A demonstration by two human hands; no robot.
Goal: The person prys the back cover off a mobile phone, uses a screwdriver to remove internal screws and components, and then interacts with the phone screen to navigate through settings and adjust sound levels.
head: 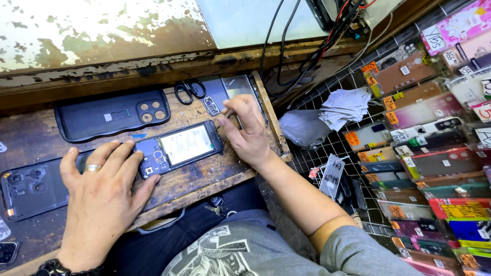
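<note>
— Opened phone flat on worktop, back cover off, insides bare. Left hand released, pressing its near end.
— Right hand clenched on thin tool at far end. Reassembly left, probably.

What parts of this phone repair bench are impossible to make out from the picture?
- Head view: what the right hand pinches; its fingers cover the tool's grip.
- Head view: the worn wooden bench beneath the left hand, which rests beside the opened phone.
- Head view: the dark back cover, partly under that hand.
- Head view: the small device at the lower left, cut off by the frame edge.
- Head view: the scissors, blades hard to tell against the dark panel.
</note>
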